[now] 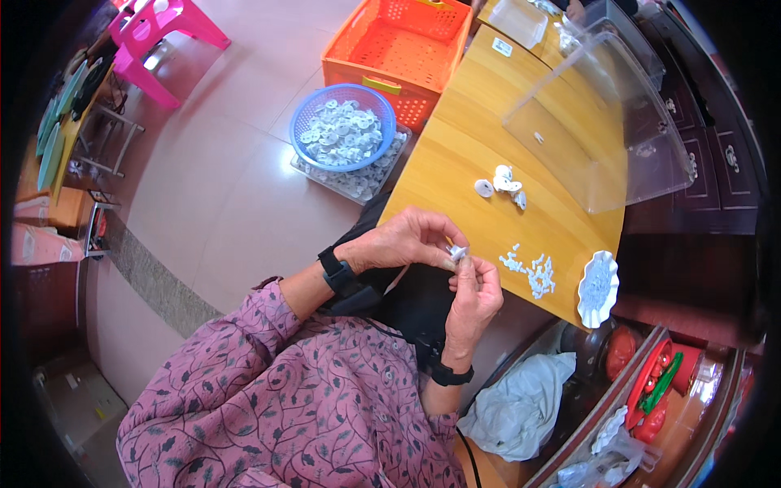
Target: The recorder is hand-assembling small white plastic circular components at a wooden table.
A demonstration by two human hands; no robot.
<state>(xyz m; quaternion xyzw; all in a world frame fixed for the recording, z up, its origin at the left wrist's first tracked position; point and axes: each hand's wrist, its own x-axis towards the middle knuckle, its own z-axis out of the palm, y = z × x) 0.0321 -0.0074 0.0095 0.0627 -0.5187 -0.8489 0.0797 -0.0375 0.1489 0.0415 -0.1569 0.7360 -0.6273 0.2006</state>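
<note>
A small white plastic part (458, 253) is pinched between my two hands, just off the near left edge of the wooden table. My left hand (419, 237) grips it between thumb and fingers from the left. From below, the thumb and fingertips of my right hand (473, 299) close on the same part. Beyond my hands, a few round white plastic pieces (503, 180) lie clustered on the table (455, 146). Nearer, small white pegs (538, 275) are scattered in a loose pile. A white scalloped dish (583, 302) holds many tiny pale pieces at the table's corner.
A blue basket (298, 150) full of white round parts rests on a clear bin (350, 193) left of the table, by an orange crate (399, 61). A large clear plastic box (602, 122) stands at the right. A white bag (521, 407) sits below, beside a drawer.
</note>
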